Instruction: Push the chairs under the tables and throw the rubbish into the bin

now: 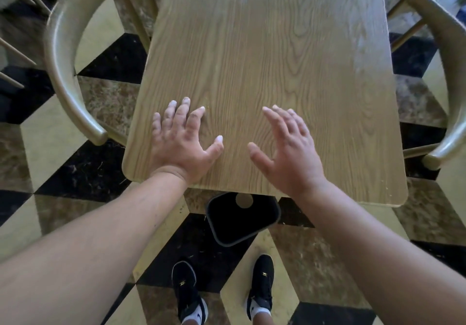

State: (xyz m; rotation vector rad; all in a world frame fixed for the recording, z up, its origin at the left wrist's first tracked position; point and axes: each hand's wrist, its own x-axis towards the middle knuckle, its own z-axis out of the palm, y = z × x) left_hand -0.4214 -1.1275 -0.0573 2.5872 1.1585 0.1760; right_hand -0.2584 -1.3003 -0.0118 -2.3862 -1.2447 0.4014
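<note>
A light wood-grain table (277,47) fills the middle of the head view. My left hand (181,143) lies flat on its near left part with fingers spread and nothing in it. My right hand (290,148) hovers over the near middle, fingers apart and empty. A curved-back wooden chair (63,59) stands at the table's left side, its seat tucked under the tabletop. A second chair (448,72) stands at the right side. A black bin (239,223) sits on the floor under the table's near edge, with a round tan piece (244,200) inside it.
The floor is a pattern of black, cream and brown tiles. My feet in black shoes (186,289) stand just behind the bin. Spindles of another chair (15,34) show at the far left edge.
</note>
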